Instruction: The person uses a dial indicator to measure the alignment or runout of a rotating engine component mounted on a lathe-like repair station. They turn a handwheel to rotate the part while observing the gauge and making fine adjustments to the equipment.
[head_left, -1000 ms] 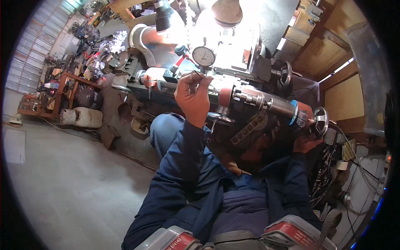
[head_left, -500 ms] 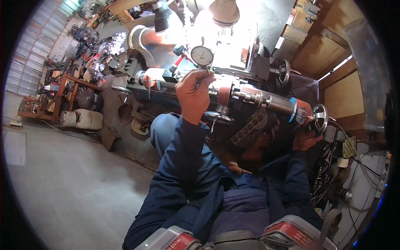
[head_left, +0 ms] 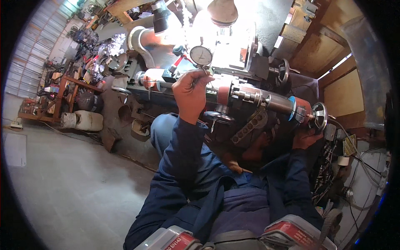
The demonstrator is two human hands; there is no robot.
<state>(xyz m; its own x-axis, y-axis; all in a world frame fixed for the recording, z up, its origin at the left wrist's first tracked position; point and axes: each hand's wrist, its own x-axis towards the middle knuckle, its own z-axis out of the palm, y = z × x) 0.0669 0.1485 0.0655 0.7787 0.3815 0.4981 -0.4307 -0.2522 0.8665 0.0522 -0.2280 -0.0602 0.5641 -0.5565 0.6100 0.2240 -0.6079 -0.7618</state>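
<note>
My left hand (head_left: 189, 93) is raised over the bed of a lathe-like machine, its thumb and fingers pinched together. The fingertips are right at the lower end of a round white-faced dial indicator (head_left: 201, 55); whatever lies between them is too small to make out. A red-handled holder arm (head_left: 178, 64) reaches up beside the dial. At the right end of the machine, my right hand (head_left: 307, 138) is closed on the lower left rim of a metal handwheel (head_left: 319, 117). Between the hands runs a steel tailstock barrel (head_left: 278, 103) with a blue ring and an orange end.
A second handwheel (head_left: 218, 117) sits below my left wrist, and another wheel (head_left: 284, 71) at the far right. A bright lamp (head_left: 223, 12) hangs over the machine. Cluttered parts (head_left: 93, 56) and a white canister (head_left: 88, 119) are at left; cables (head_left: 354, 158) hang at right.
My left hand has shifted slightly left, with its fingers still pinched below the dial. My right hand stays on the handwheel, nearly unmoved.
</note>
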